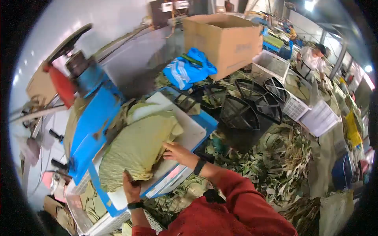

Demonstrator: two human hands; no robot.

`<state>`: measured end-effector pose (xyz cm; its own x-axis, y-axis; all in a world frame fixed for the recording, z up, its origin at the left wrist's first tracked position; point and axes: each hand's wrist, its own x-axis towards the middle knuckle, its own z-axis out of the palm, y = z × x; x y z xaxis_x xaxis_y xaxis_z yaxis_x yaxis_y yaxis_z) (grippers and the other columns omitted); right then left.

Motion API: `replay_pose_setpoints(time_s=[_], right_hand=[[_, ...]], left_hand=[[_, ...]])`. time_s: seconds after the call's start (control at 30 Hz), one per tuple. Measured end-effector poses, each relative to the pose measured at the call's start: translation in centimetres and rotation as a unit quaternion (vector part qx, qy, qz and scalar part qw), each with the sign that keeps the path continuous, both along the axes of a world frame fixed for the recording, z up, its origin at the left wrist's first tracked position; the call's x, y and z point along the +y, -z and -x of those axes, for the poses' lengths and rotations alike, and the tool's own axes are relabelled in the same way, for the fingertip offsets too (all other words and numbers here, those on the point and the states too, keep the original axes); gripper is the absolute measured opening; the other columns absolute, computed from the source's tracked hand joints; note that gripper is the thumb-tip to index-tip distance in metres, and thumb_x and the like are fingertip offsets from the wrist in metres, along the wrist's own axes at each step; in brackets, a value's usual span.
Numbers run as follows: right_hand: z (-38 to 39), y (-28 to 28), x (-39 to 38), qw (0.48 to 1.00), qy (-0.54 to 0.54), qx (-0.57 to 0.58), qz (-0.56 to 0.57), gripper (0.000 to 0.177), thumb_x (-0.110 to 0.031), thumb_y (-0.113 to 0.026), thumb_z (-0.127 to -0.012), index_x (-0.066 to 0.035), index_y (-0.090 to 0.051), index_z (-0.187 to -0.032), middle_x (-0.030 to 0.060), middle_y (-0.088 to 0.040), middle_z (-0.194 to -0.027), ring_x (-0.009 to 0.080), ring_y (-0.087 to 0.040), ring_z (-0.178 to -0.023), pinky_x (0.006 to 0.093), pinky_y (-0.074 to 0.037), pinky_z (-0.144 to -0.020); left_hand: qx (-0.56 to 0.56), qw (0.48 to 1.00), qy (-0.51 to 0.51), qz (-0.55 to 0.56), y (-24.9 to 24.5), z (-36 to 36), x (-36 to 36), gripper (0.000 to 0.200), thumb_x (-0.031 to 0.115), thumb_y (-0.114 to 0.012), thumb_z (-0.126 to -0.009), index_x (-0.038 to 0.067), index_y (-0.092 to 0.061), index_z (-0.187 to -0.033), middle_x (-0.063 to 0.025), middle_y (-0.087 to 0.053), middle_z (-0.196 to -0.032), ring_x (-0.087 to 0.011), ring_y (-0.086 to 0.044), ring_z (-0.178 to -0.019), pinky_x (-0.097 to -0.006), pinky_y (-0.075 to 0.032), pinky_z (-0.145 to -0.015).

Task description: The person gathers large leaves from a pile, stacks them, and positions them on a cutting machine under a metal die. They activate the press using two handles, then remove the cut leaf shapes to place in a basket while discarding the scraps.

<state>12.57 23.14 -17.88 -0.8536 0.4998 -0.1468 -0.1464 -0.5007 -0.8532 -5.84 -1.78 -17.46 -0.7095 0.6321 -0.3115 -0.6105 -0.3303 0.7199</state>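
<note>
Leaves (136,147) lie stacked on a white board (189,122), right of a blue machine (94,131). The left hand (131,188) grasps their near edge; the right hand (179,153) is at their right edge, its grip unclear. Far beyond stands a box (239,49).

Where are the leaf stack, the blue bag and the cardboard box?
Leaf stack (137,147), head view: middle of its top leaf.
Blue bag (193,71), head view: its front face.
Cardboard box (239,50), head view: its right-hand wall.
</note>
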Motion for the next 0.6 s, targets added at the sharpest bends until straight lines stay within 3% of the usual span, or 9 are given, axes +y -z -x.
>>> replay_pose_setpoints(time_s=[0.07,0.1,0.17,0.2,0.23,0.33,0.4,0.47,0.6], right_hand=[[-6.8,-8.0,2.8,0.998,0.036,-0.034,-0.040,0.038,-0.028,-0.054,-0.089,-0.004,-0.049,-0.117,0.0148,-0.055,-0.112,0.0226,-0.055,-0.099,0.0347,-0.044,-0.081],[-10.1,-8.2,6.2,0.945,0.080,-0.117,-0.293,0.036,-0.028,-0.055,-0.088,-0.004,-0.051,-0.115,0.0138,-0.056,-0.109,0.0237,-0.056,-0.097,0.0347,-0.044,-0.079],[-17.4,-4.2,13.2,0.700,0.239,-0.169,-0.651,0.032,-0.027,-0.057,-0.086,-0.004,-0.056,-0.108,0.0143,-0.058,-0.101,0.0291,-0.057,-0.091,0.0370,-0.045,-0.077],[-21.1,-6.1,13.8,0.779,0.308,-0.119,-0.533,0.029,-0.022,-0.058,-0.084,-0.003,-0.056,-0.107,0.0166,-0.058,-0.105,0.0306,-0.057,-0.092,0.0388,-0.045,-0.078],[-24.1,-4.0,17.2,0.501,0.337,-0.279,-0.747,0.033,-0.016,-0.060,-0.081,-0.001,-0.055,-0.110,0.0174,-0.058,-0.106,0.0340,-0.056,-0.091,0.0401,-0.045,-0.079],[-27.8,-0.5,22.3,0.635,0.224,-0.406,-0.618,0.066,-0.012,-0.061,-0.076,-0.002,-0.031,-0.134,0.0217,-0.048,-0.120,0.0399,-0.049,-0.103,0.0443,-0.041,-0.088],[-28.0,2.7,24.2,0.633,0.211,-0.362,-0.651,0.065,-0.010,-0.059,-0.079,-0.004,-0.029,-0.137,0.0215,-0.048,-0.122,0.0384,-0.049,-0.105,0.0444,-0.041,-0.090],[-26.3,-1.5,23.7,0.687,0.090,-0.572,-0.439,0.059,-0.012,-0.054,-0.084,-0.005,-0.029,-0.138,0.0149,-0.050,-0.119,0.0272,-0.055,-0.094,0.0372,-0.048,-0.076],[-28.3,1.0,25.2,0.891,0.256,-0.233,-0.295,0.054,-0.009,-0.057,-0.083,-0.005,-0.038,-0.133,0.0170,-0.051,-0.123,0.0300,-0.050,-0.112,0.0332,-0.041,-0.089]], left_hand=[[0.046,0.996,-0.055,0.054,-3.1,-1.7,1.8,0.043,0.039,-0.047,-0.092,0.009,-0.049,-0.122,-0.0045,-0.054,-0.118,-0.0245,-0.054,-0.104,-0.0420,-0.046,-0.089],[0.015,0.999,-0.017,0.037,-2.8,-1.0,1.5,0.042,0.039,-0.046,-0.092,0.009,-0.049,-0.122,-0.0056,-0.055,-0.118,-0.0255,-0.055,-0.105,-0.0430,-0.046,-0.089],[-0.022,0.999,0.016,0.041,-4.0,-1.5,2.0,0.042,0.039,-0.044,-0.092,0.008,-0.049,-0.121,-0.0078,-0.056,-0.118,-0.0277,-0.055,-0.107,-0.0451,-0.046,-0.089],[-0.018,0.998,0.014,0.062,-4.2,-1.9,2.5,0.043,0.039,-0.044,-0.092,0.008,-0.049,-0.122,-0.0081,-0.055,-0.119,-0.0280,-0.055,-0.106,-0.0449,-0.047,-0.088],[-0.013,0.996,-0.001,0.083,-4.6,-2.2,2.7,0.043,0.039,-0.044,-0.092,0.008,-0.048,-0.122,-0.0084,-0.055,-0.119,-0.0283,-0.056,-0.105,-0.0447,-0.047,-0.087],[0.037,0.994,-0.010,0.104,-4.8,-2.3,1.8,0.045,0.040,-0.045,-0.091,0.007,-0.049,-0.121,-0.0105,-0.055,-0.119,-0.0297,-0.059,-0.098,-0.0425,-0.051,-0.080],[-0.074,0.986,-0.139,0.052,-6.8,-4.3,3.6,0.044,0.039,-0.047,-0.090,0.005,-0.051,-0.118,-0.0111,-0.058,-0.114,-0.0266,-0.062,-0.090,-0.0377,-0.053,-0.068],[-0.028,0.994,-0.110,0.002,-6.2,-4.7,3.1,0.038,0.034,-0.048,-0.090,0.005,-0.055,-0.113,-0.0097,-0.062,-0.105,-0.0232,-0.063,-0.082,-0.0360,-0.052,-0.062],[-0.073,0.984,-0.156,0.047,-2.5,-3.2,2.0,0.020,0.023,-0.052,-0.087,0.005,-0.058,-0.096,-0.0064,-0.063,-0.086,-0.0205,-0.060,-0.074,-0.0347,-0.051,-0.062]])
